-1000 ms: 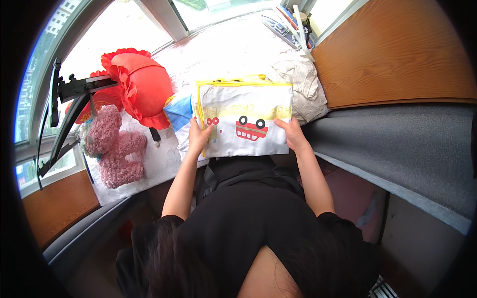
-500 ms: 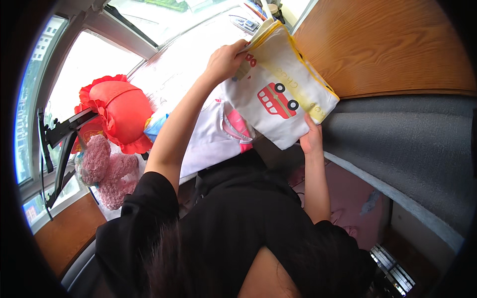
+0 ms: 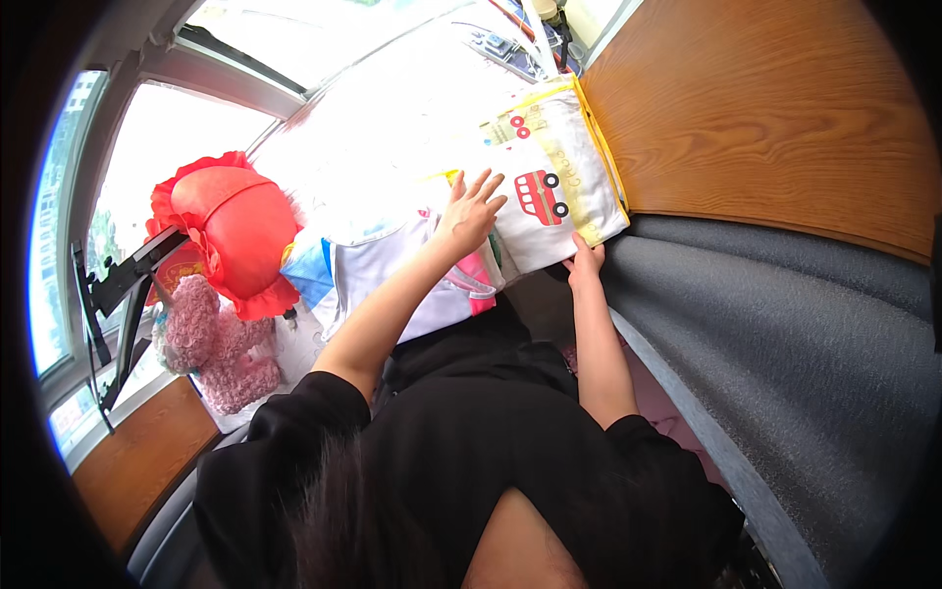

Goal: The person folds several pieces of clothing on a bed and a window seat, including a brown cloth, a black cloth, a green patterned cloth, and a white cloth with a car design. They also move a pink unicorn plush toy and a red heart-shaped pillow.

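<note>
A folded white cloth garment (image 3: 525,245) with yellow edging and a red bus print lies at the right end of the white table, beside the wooden panel. My right hand (image 3: 587,262) pinches its near edge, thumb on top and fingers underneath. Just left of it, my left hand (image 3: 471,214) is open with fingers spread, holding nothing, above a white garment with pink trim (image 3: 388,270). My left forearm crosses over that garment and hides part of it. A blue patch of cloth (image 3: 312,270) shows at its left end.
On the left are a red ruffled cushion (image 3: 240,221), a pink plush toy (image 3: 221,344) and a black bracket arm (image 3: 128,280) by the window. A wooden panel (image 3: 765,108) and grey curtain (image 3: 785,324) bound the right. Small items (image 3: 500,44) stand at the back.
The bus-print garment has come down from my raised hands onto the table's right end. My left hand has let go of it and moved nearer; my right hand still grips its edge.
</note>
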`<state>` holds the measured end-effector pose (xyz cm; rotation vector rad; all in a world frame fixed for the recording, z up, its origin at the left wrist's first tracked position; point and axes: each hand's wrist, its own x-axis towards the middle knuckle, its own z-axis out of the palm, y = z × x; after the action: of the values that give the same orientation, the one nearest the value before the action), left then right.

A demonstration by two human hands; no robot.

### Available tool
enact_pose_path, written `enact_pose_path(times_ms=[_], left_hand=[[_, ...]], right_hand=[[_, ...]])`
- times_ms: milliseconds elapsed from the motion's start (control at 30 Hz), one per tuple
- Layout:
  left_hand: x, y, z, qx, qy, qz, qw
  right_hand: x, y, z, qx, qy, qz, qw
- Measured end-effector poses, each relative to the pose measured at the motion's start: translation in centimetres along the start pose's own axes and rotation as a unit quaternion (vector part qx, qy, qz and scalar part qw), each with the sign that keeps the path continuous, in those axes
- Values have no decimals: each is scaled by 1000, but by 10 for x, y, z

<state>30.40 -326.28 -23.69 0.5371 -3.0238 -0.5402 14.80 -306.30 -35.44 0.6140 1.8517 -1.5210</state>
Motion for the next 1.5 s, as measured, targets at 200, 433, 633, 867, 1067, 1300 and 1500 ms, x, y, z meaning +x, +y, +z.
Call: enact_pose_path(times_ms=[200,433,633,867,1067,1300,1500], left_hand=[[-76,31,-5,-45,24,13,999],[-133,14,-5,-64,60,-29,996],[-225,-7,-32,-106,285,-274,912],[-334,-24,10,-70,298,-560,770],[-334,-44,37,-317,345,-622,627],[-369,-50,37,-211,393,-604,660],[-390,-34,41,-484,319,-614,536]], right_hand=[[-61,-59,46,-416,89,-454,783],[-27,-10,75,-709,-133,-432,542],[-65,-27,82,-569,-176,-496,631],[-148,16,77,-407,-331,-451,722],[-158,36,99,-367,-304,-295,828],[-179,25,104,-300,-372,-260,839],[-178,32,114,-400,-431,-224,777]])
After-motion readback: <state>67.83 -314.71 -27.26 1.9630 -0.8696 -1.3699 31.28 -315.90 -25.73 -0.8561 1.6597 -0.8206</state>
